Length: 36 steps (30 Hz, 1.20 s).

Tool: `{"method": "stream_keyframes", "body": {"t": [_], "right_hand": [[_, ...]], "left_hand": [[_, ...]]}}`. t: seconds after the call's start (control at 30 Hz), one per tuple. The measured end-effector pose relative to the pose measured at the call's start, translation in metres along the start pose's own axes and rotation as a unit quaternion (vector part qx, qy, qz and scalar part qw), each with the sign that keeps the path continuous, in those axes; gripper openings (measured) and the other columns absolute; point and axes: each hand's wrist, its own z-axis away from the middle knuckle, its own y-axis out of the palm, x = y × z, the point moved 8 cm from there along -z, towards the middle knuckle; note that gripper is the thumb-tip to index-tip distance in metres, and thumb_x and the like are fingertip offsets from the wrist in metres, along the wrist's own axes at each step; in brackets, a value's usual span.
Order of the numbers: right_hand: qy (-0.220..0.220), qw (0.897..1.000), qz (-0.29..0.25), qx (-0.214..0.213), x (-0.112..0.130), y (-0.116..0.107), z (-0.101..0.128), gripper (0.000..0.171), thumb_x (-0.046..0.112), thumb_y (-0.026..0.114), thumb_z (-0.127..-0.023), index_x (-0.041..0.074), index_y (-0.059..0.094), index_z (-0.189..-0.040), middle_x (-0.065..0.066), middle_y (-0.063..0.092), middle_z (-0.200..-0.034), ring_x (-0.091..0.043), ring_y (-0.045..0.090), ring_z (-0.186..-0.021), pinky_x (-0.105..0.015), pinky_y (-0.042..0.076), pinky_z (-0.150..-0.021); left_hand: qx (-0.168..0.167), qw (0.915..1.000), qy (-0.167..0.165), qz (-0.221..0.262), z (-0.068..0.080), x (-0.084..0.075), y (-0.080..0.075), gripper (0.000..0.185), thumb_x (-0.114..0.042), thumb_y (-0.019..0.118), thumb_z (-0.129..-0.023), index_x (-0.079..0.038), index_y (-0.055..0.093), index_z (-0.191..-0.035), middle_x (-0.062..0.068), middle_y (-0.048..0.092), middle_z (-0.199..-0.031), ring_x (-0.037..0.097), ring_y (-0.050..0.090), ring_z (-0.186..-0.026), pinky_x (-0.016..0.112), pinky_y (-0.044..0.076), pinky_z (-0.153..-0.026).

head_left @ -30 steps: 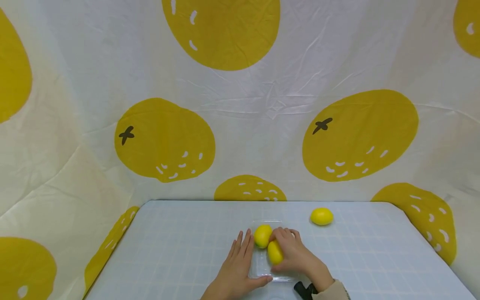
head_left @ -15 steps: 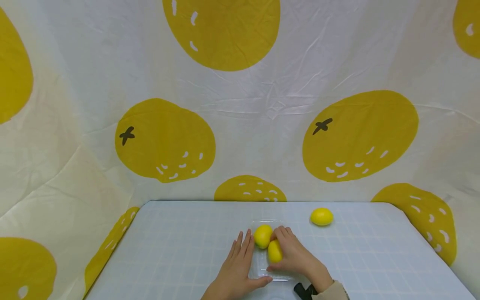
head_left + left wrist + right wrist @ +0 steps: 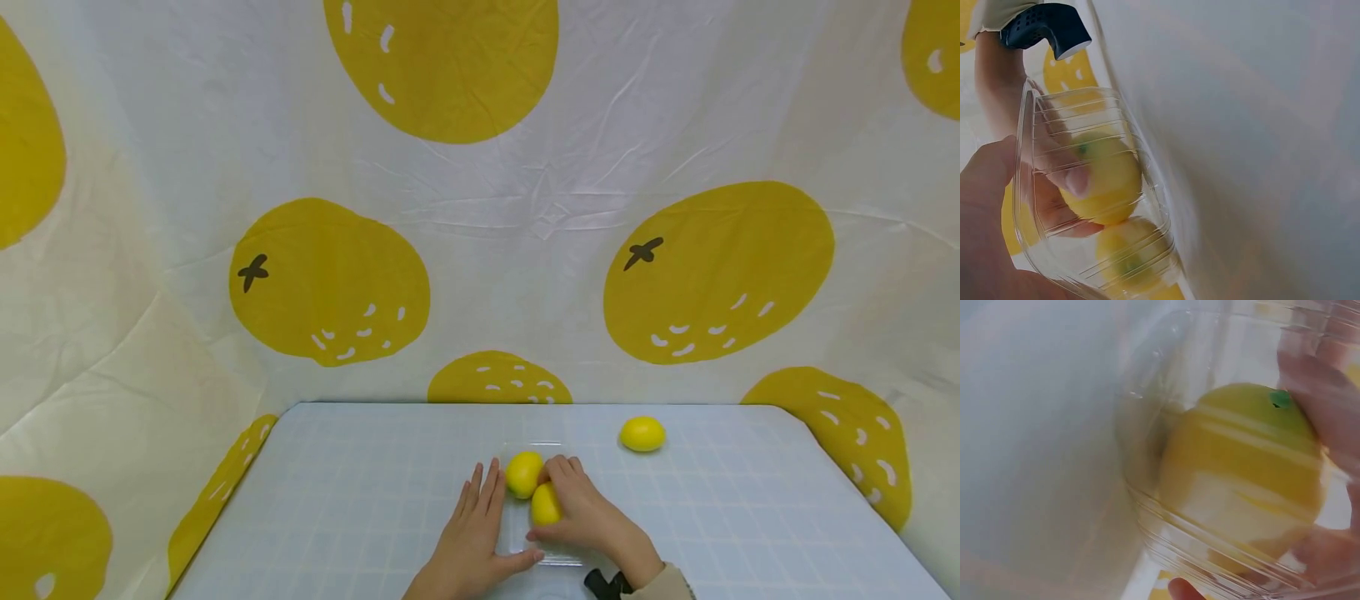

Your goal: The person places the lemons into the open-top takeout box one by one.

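Hands (image 3: pixel 525 525) on lemon (image 3: pixel 546 504) in clear tray (image 3: pixel 514 533).

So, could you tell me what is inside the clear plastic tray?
Two lemons lie in the clear plastic tray: the far lemon and the near lemon, which the right hand grips. The hand covers the tray's right part, so anything there cannot be seen.

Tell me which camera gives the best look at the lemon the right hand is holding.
The right wrist view: the held lemon fills the frame, green stem mark showing, seen through the clear tray. The head view shows it small, half covered by the right hand. The left wrist view shows it behind the ribbed tray wall, with fingers across it.
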Motion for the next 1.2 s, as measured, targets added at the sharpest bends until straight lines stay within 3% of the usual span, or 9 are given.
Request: {"method": "stream_keyframes", "body": {"t": [0.43,0.67,0.77,0.9,1.07,1.2], "right_hand": [[-0.007,1.0,-0.005,0.007,0.006,-0.023,0.0,0.056,0.043,0.085,-0.076,0.012,0.059,-0.115,-0.003,0.058,-0.113,-0.021,0.046,-0.103,-0.05,0.042,-0.086],[0.006,1.0,-0.021,-0.014,0.003,-0.041,0.001,0.055,0.043,0.082,-0.08,0.012,0.059,-0.118,0.0,0.058,-0.114,-0.025,0.049,-0.106,-0.055,0.04,-0.091],[0.009,0.998,-0.034,-0.051,-0.002,-0.053,0.003,0.051,0.041,0.08,-0.082,0.013,0.059,-0.119,0.005,0.057,-0.113,-0.023,0.05,-0.106,-0.052,0.042,-0.091],[0.002,0.99,-0.043,-0.137,-0.012,-0.074,0.008,0.043,0.031,0.08,-0.084,0.014,0.06,-0.119,0.005,0.059,-0.112,-0.018,0.052,-0.103,-0.045,0.047,-0.087],[0.026,0.964,-0.056,-0.259,-0.03,-0.099,0.016,0.041,0.012,0.08,-0.083,0.007,0.06,-0.118,-0.007,0.06,-0.116,-0.027,0.053,-0.104,-0.05,0.045,-0.087],[0.069,0.941,-0.089,-0.318,-0.048,-0.112,0.024,0.044,0.009,0.079,-0.084,0.001,0.058,-0.122,-0.016,0.057,-0.121,-0.036,0.048,-0.108,-0.056,0.039,-0.09]], "left_hand": [[0.014,0.9998,-0.015,0.007,-0.002,-0.001,0.003,0.117,-0.082,0.05,-0.08,-0.002,0.015,-0.158,0.012,0.002,-0.166,0.033,0.0,-0.152,0.056,0.014,-0.118],[0.012,0.9998,-0.017,0.002,-0.002,0.0,0.002,0.117,-0.082,0.051,-0.081,-0.002,0.017,-0.158,0.011,0.002,-0.166,0.032,0.0,-0.152,0.056,0.014,-0.118],[0.007,0.9999,-0.012,0.0,-0.002,-0.001,0.002,0.116,-0.08,0.052,-0.081,-0.001,0.017,-0.157,0.012,0.003,-0.166,0.033,0.001,-0.151,0.056,0.015,-0.118],[0.003,1.0,-0.007,0.002,-0.002,-0.002,0.001,0.116,-0.079,0.054,-0.082,0.0,0.016,-0.157,0.013,0.004,-0.166,0.034,0.002,-0.151,0.057,0.015,-0.118],[-0.002,1.0,-0.004,0.001,-0.001,-0.004,-0.002,0.116,-0.079,0.054,-0.081,0.001,0.017,-0.157,0.015,0.006,-0.166,0.036,0.004,-0.151,0.057,0.017,-0.118],[-0.007,1.0,0.003,-0.004,0.001,-0.006,-0.004,0.116,-0.079,0.053,-0.082,0.002,0.018,-0.156,0.016,0.007,-0.165,0.037,0.007,-0.151,0.058,0.018,-0.117]]}}
